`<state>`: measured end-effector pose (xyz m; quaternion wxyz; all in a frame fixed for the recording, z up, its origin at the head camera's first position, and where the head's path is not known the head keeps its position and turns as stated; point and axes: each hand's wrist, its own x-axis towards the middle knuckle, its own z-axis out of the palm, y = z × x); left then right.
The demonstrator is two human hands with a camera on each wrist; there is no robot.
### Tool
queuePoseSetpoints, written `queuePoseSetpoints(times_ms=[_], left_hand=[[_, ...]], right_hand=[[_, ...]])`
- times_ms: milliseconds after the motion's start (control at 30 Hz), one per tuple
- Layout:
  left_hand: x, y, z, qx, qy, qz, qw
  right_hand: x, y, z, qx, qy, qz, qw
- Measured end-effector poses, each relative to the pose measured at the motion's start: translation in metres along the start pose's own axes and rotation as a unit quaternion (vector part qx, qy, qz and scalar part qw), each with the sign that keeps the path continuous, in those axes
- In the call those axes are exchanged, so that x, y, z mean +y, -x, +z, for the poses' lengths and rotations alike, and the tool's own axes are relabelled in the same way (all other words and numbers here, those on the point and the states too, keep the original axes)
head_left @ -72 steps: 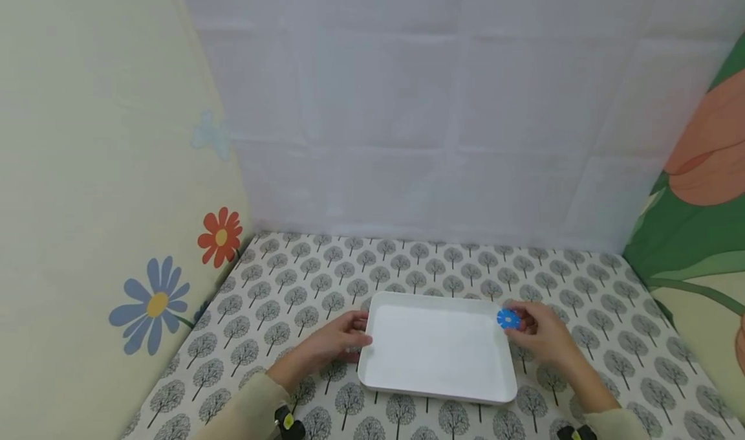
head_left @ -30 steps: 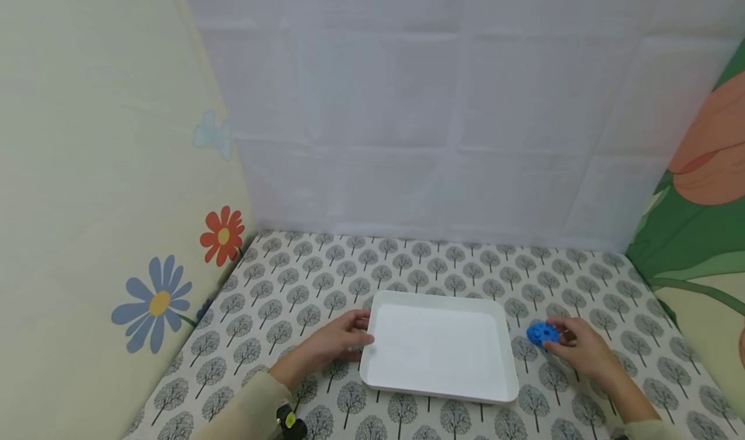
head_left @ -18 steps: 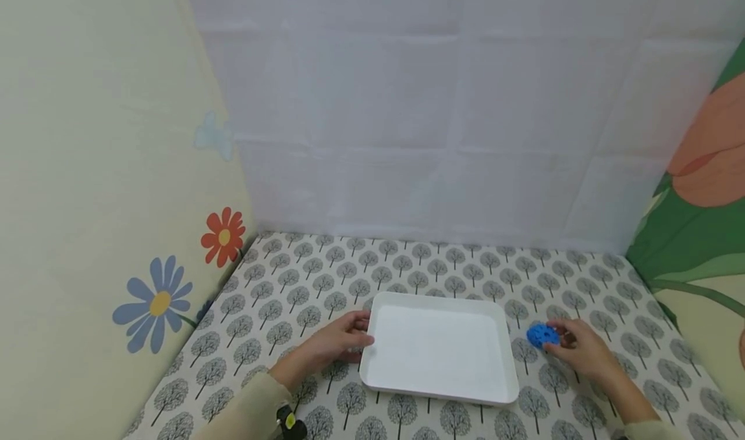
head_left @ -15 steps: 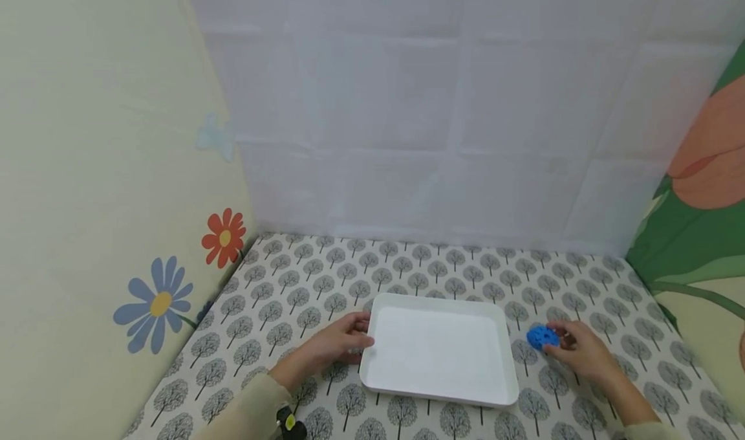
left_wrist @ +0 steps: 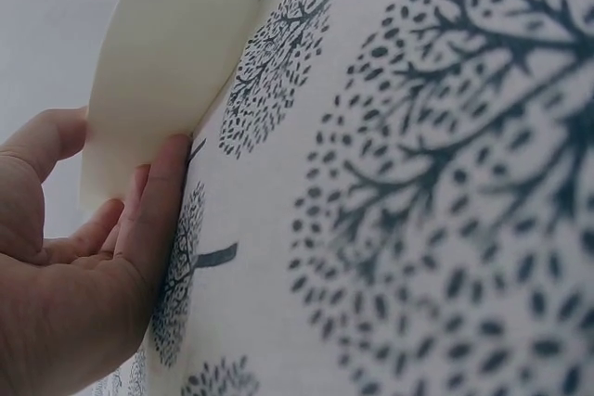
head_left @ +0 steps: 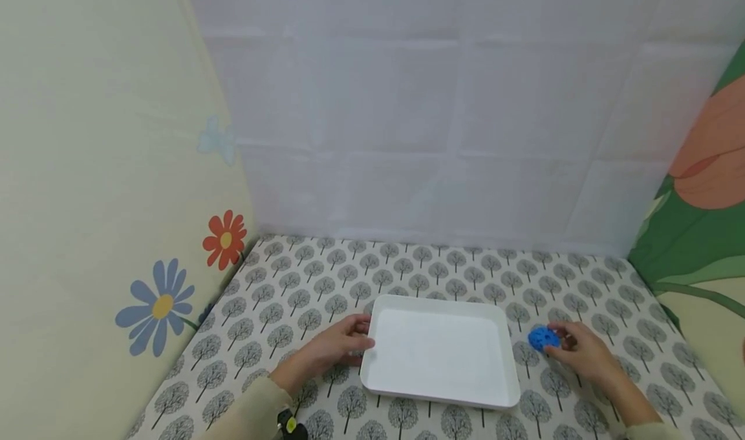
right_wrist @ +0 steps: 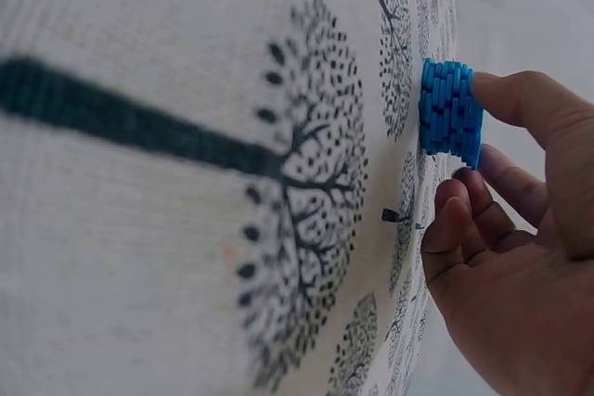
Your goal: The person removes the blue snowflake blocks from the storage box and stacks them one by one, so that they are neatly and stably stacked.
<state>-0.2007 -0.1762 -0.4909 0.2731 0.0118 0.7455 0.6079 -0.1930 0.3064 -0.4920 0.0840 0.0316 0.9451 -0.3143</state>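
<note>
My left hand (head_left: pixel 334 349) is at the left end of a shallow white rectangular tray (head_left: pixel 439 395). In the left wrist view, its thumb touches the rim of the tray wall (left_wrist: pixel 176 53) and its fingers lie against the lower outside. Right of the tray, my right hand (head_left: pixel 584 352) pinches the top of a stack of blue notched plastic discs (head_left: pixel 542 338) between thumb and forefinger. The right wrist view shows this stack (right_wrist: pixel 445 108) standing on the cloth, several discs high, the topmost disc slightly offset. My other right fingers curl beside it.
A white cloth (head_left: pixel 401 278) printed with black trees covers the table. White sheeting (head_left: pixel 407 103) hangs behind, with flower-printed panels (head_left: pixel 163 136) at the sides. A dark strap device (head_left: pixel 291 424) sits on my left wrist.
My right hand carried a blue disc from the tray's right rim rightward to the stack on the cloth. Since then it has stayed there. The left hand and tray have kept their places.
</note>
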Motion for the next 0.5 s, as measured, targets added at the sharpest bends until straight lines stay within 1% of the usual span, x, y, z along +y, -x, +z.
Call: queuePoseSetpoints(times_ms=[133, 200, 233, 267, 300, 367, 400, 433, 467, 500], left_hand=[[0.0, 0.002, -0.002, 0.0, 0.003, 0.001, 1.0], [0.001, 0.002, -0.003, -0.001, 0.005, 0.0, 1.0], [0.003, 0.003, -0.004, -0.002, 0.01, -0.001, 0.9999], [0.004, 0.003, -0.005, -0.003, 0.015, -0.001, 0.9999], [0.006, 0.004, -0.008, -0.002, 0.021, 0.0, 0.9998], [0.011, 0.005, -0.014, 0.01, 0.021, 0.006, 0.9997], [0.015, 0.005, -0.018, 0.022, 0.014, 0.012, 0.9996], [0.018, 0.005, -0.023, 0.036, -0.003, 0.022, 0.9991], [0.021, 0.005, -0.029, 0.055, -0.035, 0.034, 0.9973], [0.024, 0.004, -0.034, 0.077, -0.077, 0.048, 0.9929]], right_hand=[[0.0, -0.001, -0.001, 0.005, 0.0, -0.014, 0.9999], [0.001, 0.001, -0.003, 0.014, -0.001, -0.028, 0.9995], [0.001, 0.002, -0.005, 0.019, -0.002, -0.027, 0.9994], [0.0, 0.003, -0.008, 0.023, -0.001, -0.025, 0.9994], [0.0, 0.004, -0.011, 0.027, 0.001, -0.034, 0.9991], [0.002, 0.006, -0.018, 0.034, 0.011, -0.054, 0.9979], [0.004, 0.006, -0.023, 0.033, 0.017, -0.061, 0.9975], [0.005, 0.006, -0.027, 0.034, 0.027, -0.069, 0.9966], [0.007, 0.005, -0.031, 0.035, 0.041, -0.086, 0.9948], [0.01, 0.004, -0.035, 0.037, 0.056, -0.1, 0.9927]])
